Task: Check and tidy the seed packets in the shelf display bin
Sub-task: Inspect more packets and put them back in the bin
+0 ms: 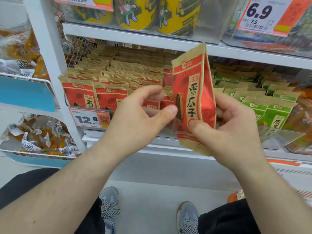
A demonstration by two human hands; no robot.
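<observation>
A red and tan seed packet [192, 92] stands upright in front of the shelf, lifted out of the bin. My right hand [236, 125] grips its lower right part, thumb pressed on the front. My left hand [141, 115] is at the packet's left edge, fingers curled, thumb tip touching the packet's front. Behind them the clear display bin [283, 137] holds rows of red seed packets [104, 85] standing on edge.
Green seed packets [270, 105] fill the right part of the same shelf. A price tag reading 12.8 [89, 118] hangs at the shelf front. Yellow tubs [177, 16] stand on the shelf above. Wire baskets of wrapped snacks [33, 137] hang at the left.
</observation>
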